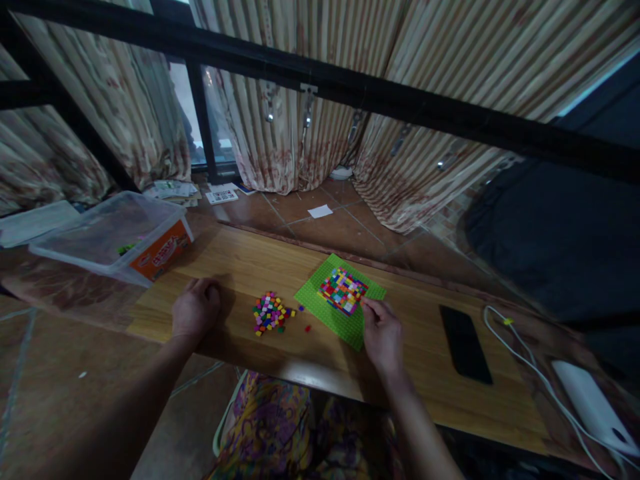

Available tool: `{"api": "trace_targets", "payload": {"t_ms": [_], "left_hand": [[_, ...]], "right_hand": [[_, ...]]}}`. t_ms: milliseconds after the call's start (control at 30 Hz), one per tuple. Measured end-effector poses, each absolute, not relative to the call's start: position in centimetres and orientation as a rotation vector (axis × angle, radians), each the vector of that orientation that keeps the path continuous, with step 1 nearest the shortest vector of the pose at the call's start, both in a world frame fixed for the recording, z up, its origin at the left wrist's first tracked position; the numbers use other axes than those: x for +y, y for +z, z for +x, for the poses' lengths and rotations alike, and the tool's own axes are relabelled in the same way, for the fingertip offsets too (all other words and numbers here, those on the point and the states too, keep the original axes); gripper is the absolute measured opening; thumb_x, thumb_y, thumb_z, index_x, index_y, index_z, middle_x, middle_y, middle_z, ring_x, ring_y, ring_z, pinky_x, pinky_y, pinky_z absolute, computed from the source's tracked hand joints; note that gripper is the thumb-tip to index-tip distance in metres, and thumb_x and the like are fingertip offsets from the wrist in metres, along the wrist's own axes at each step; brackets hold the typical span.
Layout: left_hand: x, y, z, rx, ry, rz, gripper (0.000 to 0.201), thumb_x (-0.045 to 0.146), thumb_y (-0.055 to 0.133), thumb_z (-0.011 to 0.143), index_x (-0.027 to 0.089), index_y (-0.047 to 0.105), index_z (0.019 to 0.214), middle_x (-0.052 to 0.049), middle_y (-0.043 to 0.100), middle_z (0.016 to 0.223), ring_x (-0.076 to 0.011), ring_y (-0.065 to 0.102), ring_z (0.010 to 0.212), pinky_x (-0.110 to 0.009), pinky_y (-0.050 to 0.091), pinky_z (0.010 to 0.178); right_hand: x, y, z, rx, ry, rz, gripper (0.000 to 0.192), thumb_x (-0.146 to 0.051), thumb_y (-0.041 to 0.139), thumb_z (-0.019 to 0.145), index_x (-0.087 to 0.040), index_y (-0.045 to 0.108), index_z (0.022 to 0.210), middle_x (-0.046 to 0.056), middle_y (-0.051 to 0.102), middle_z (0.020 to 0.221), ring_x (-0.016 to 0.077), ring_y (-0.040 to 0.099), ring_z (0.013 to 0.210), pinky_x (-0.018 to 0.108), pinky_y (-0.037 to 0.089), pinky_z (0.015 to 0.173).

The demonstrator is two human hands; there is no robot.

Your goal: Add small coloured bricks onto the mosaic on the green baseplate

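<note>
Wooden tabletop [421,333] across the lower frame. Right of centre, green baseplate [345,329] bearing bricks [341,291], likely light, stiff; best held by bare edges. Right hand [384,331] pinched at bricks, left hand [195,308] curled centre-left; contents of both indiscernible.
</note>
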State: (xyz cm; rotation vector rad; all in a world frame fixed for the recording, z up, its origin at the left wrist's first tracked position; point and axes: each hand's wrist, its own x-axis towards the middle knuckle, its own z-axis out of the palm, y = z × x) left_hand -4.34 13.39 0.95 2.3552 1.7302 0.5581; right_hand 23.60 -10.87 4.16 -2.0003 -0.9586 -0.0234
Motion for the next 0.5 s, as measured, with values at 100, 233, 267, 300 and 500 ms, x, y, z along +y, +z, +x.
{"api": "trace_targets", "payload": {"t_ms": [100,233,267,300,500], "left_hand": [[13.3,1.2,-4.3,1.729,0.550,2.366,0.034,0.031,0.037,0.086,0.021,0.067,0.099,-0.008,0.066,0.105,-0.0239,0.063,0.089,-0.033,0.046,0.069],[13.4,1.1,-4.2,1.727,0.567,2.370,0.033,0.031,0.037,0.086,0.021,0.067,0.098,-0.008,0.066,0.103,-0.0230,0.063,0.088,-0.032,0.046,0.070],[13.4,1.1,-4.2,1.729,0.568,2.368,0.033,0.031,0.037,0.087,0.021,0.067,0.098,-0.008,0.066,0.103,-0.0228,0.063,0.088,-0.032,0.046,0.070],[13.4,1.0,-4.3,1.730,0.568,2.365,0.034,0.032,0.038,0.087,0.021,0.067,0.099,-0.008,0.066,0.104,-0.0228,0.063,0.088,-0.032,0.046,0.070],[13.4,0.9,-4.3,1.731,0.553,2.357,0.035,0.033,0.037,0.087,0.021,0.067,0.101,-0.008,0.066,0.104,-0.0227,0.062,0.088,-0.031,0.046,0.070]], "right_hand": [[-10.3,4.3,24.3,-1.035,-0.089,-2.063,0.033,-0.031,0.043,0.094,-0.017,0.072,0.099,0.012,0.069,0.098,0.0216,0.064,0.089,0.036,0.050,0.082],[-9.7,4.1,24.5,-1.117,-0.115,-2.138,0.034,-0.029,0.041,0.095,-0.017,0.073,0.099,0.011,0.068,0.095,0.0210,0.063,0.085,0.034,0.050,0.080],[-9.6,4.0,24.6,-1.138,-0.122,-2.155,0.034,-0.028,0.042,0.095,-0.017,0.073,0.100,0.010,0.068,0.094,0.0210,0.063,0.085,0.034,0.050,0.080],[-9.6,3.9,24.6,-1.162,-0.129,-2.171,0.033,-0.028,0.042,0.095,-0.017,0.073,0.101,0.010,0.068,0.094,0.0212,0.063,0.085,0.034,0.050,0.080],[-9.3,3.5,25.0,-1.189,-0.172,-2.231,0.032,-0.028,0.043,0.094,-0.018,0.071,0.104,0.009,0.069,0.096,0.0214,0.063,0.085,0.033,0.047,0.078]]}}
